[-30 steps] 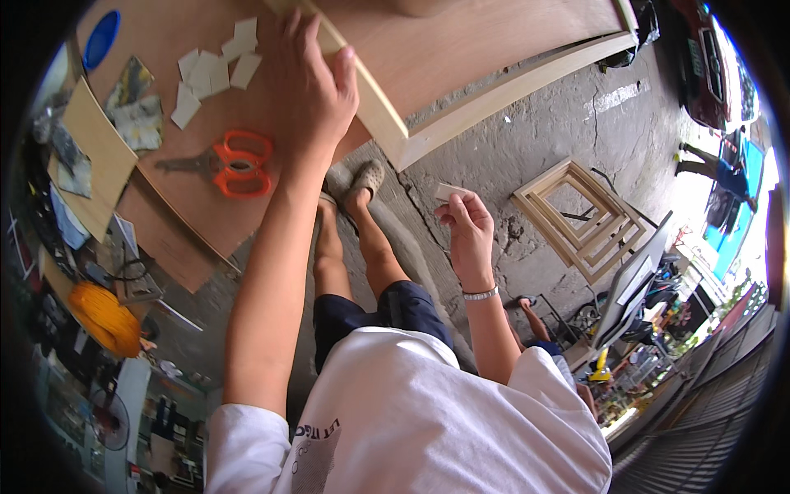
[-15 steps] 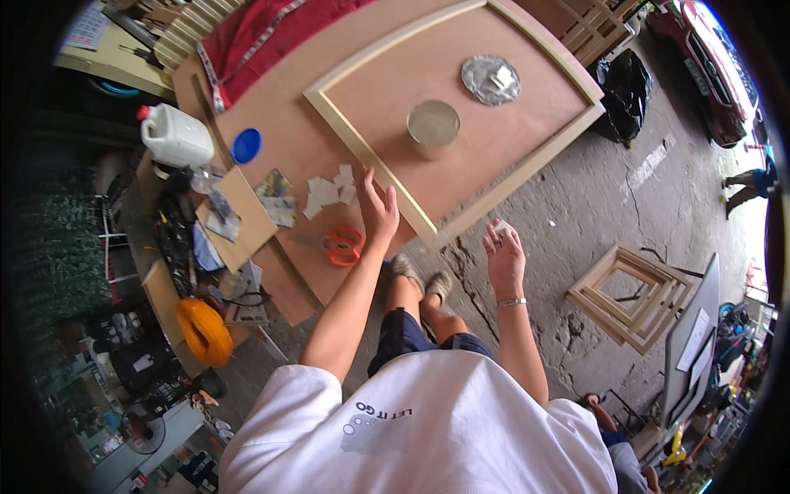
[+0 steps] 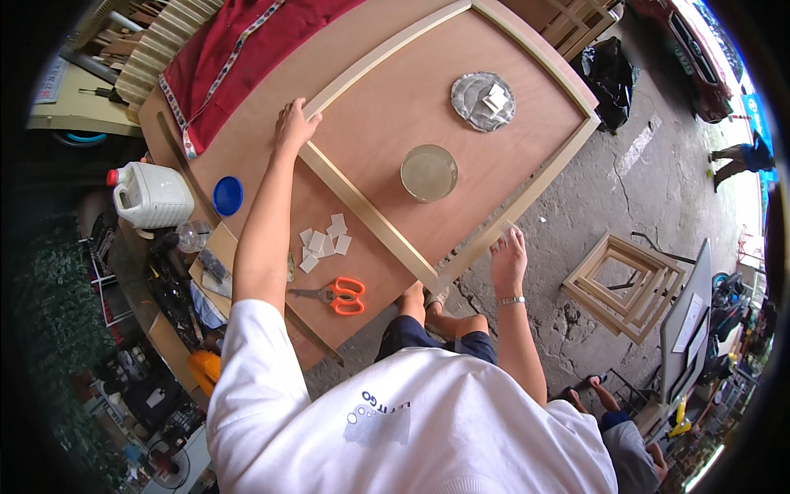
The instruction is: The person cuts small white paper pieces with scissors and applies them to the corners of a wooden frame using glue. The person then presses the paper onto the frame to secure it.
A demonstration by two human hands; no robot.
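Note:
A pale wooden frame (image 3: 362, 209) with one bowed side lies on the brown board (image 3: 350, 107). My left hand (image 3: 294, 132) grips its left corner, thumb inside and fingers over the outer edge. Beside the frame's near right rail, my right hand (image 3: 509, 262) pinches a small white piece (image 3: 508, 225), mostly hidden by the fingertips. Inside the frame stand a round tub of cloudy liquid (image 3: 429, 173) and a silvery round lid (image 3: 471, 105) bearing small white pieces (image 3: 494, 99). Left of the frame lie several white squares (image 3: 326, 244) and orange-handled scissors (image 3: 344, 296).
A red cloth (image 3: 239, 62) covers the board's far left. A white jug (image 3: 154, 195) and a blue lid (image 3: 228, 196) are at left. Stacked wooden frames (image 3: 623, 286) rest on the concrete floor at right. A black bag (image 3: 607, 82) and people are nearby.
My left hand has moved away from me and left, from above the frame's near rail to its left corner. My right hand has come closer to the right rail. The view has shifted.

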